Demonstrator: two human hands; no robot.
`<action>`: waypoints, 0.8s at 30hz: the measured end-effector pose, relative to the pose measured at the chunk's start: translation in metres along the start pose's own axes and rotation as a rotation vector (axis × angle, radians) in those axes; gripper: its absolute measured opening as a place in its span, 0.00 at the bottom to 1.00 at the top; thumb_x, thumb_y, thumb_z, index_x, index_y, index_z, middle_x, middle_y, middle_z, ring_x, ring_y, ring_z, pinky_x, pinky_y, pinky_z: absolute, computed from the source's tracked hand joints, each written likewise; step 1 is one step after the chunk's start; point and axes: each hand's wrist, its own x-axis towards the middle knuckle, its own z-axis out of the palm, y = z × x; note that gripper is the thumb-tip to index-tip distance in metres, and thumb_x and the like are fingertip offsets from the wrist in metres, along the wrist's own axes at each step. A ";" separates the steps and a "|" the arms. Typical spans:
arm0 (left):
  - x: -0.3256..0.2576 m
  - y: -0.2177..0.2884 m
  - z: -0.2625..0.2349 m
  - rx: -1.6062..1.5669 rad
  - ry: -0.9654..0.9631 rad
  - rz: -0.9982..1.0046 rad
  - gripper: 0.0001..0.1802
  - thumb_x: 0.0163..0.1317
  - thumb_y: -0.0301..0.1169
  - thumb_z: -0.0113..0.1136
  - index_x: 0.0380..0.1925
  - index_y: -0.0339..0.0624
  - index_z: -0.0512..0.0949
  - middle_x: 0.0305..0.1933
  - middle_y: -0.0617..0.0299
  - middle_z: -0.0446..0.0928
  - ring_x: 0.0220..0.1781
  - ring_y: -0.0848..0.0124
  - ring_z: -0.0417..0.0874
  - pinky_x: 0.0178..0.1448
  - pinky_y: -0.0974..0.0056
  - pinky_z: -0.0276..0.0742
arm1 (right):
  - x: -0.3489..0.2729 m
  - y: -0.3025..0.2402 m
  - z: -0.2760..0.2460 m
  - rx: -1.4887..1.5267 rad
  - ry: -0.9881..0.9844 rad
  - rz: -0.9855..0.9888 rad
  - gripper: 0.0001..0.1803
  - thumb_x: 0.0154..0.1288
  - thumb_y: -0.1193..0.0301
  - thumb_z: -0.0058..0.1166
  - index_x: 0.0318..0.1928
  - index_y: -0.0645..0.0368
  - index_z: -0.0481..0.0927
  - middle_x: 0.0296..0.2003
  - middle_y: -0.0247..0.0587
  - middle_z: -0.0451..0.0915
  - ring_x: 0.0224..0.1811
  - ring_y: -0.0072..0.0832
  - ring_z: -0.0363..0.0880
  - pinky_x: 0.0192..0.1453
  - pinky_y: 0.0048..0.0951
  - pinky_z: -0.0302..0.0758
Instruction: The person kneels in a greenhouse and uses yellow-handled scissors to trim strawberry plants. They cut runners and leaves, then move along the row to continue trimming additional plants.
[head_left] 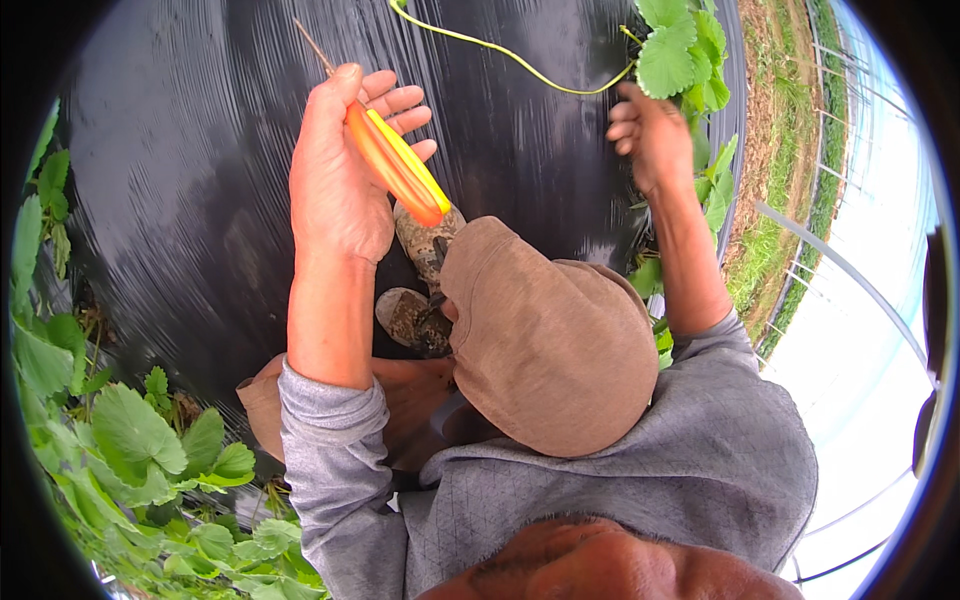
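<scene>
The orange-handled tool (pixel 397 165) sits clasped in your left hand (pixel 340 170), raised over the black plastic mulch (pixel 180 180). Your right hand (pixel 648 135) pinches the pale green runner (pixel 500 52) beside the strawberry plant (pixel 680 55); the runner looks uncut.

We see an orange-and-yellow-handled tool (pixel 398 165) lying slantwise across our raised left palm, its thin tip poking up past the thumb, and a long pale-green runner (pixel 500 52) curving over black plastic mulch toward the leafy strawberry plant (pixel 685 55) beside our right hand.
</scene>
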 end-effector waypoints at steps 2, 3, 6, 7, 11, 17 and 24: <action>0.000 -0.001 0.000 0.020 -0.009 0.014 0.41 0.67 0.55 0.54 0.61 0.25 0.69 0.55 0.39 0.78 0.54 0.55 0.83 0.54 0.53 0.84 | 0.015 0.000 -0.008 0.201 0.077 0.086 0.13 0.75 0.70 0.47 0.50 0.68 0.75 0.32 0.43 0.82 0.26 0.24 0.80 0.24 0.20 0.74; -0.001 -0.001 0.000 0.008 0.002 0.005 0.40 0.67 0.56 0.54 0.61 0.25 0.70 0.54 0.39 0.78 0.54 0.56 0.83 0.54 0.53 0.84 | 0.022 0.000 -0.010 0.291 0.084 0.137 0.11 0.77 0.70 0.45 0.49 0.66 0.74 0.33 0.43 0.82 0.28 0.23 0.80 0.23 0.19 0.73; -0.001 0.000 0.000 0.012 0.006 0.023 0.40 0.67 0.56 0.54 0.61 0.25 0.70 0.54 0.40 0.79 0.54 0.56 0.83 0.54 0.54 0.84 | 0.039 -0.001 -0.010 0.627 0.059 0.328 0.13 0.79 0.69 0.45 0.53 0.65 0.76 0.34 0.39 0.81 0.28 0.20 0.78 0.21 0.17 0.73; -0.001 0.000 0.000 0.029 0.005 0.043 0.40 0.67 0.56 0.54 0.60 0.25 0.71 0.54 0.40 0.79 0.54 0.56 0.83 0.53 0.54 0.84 | 0.042 -0.001 -0.009 0.807 0.025 0.351 0.12 0.79 0.69 0.44 0.50 0.64 0.76 0.35 0.39 0.81 0.27 0.20 0.79 0.20 0.18 0.74; -0.001 -0.002 0.000 0.030 0.000 0.044 0.40 0.66 0.56 0.54 0.59 0.25 0.72 0.54 0.39 0.79 0.53 0.56 0.84 0.53 0.55 0.84 | 0.053 -0.001 0.000 1.188 -0.097 0.362 0.08 0.76 0.70 0.46 0.43 0.61 0.76 0.31 0.36 0.79 0.24 0.22 0.78 0.18 0.17 0.72; -0.001 -0.004 0.000 0.043 0.006 0.060 0.41 0.65 0.58 0.55 0.59 0.25 0.73 0.53 0.39 0.80 0.53 0.56 0.84 0.52 0.56 0.85 | 0.054 -0.001 0.006 1.293 -0.156 0.411 0.09 0.73 0.73 0.47 0.32 0.55 0.73 0.26 0.29 0.72 0.21 0.19 0.75 0.15 0.17 0.68; 0.001 -0.006 -0.002 0.063 0.005 0.074 0.42 0.65 0.58 0.55 0.59 0.25 0.73 0.53 0.39 0.80 0.52 0.56 0.84 0.52 0.56 0.85 | 0.050 -0.003 0.008 1.330 -0.117 0.363 0.11 0.70 0.70 0.48 0.27 0.52 0.71 0.21 0.26 0.68 0.17 0.17 0.67 0.14 0.16 0.63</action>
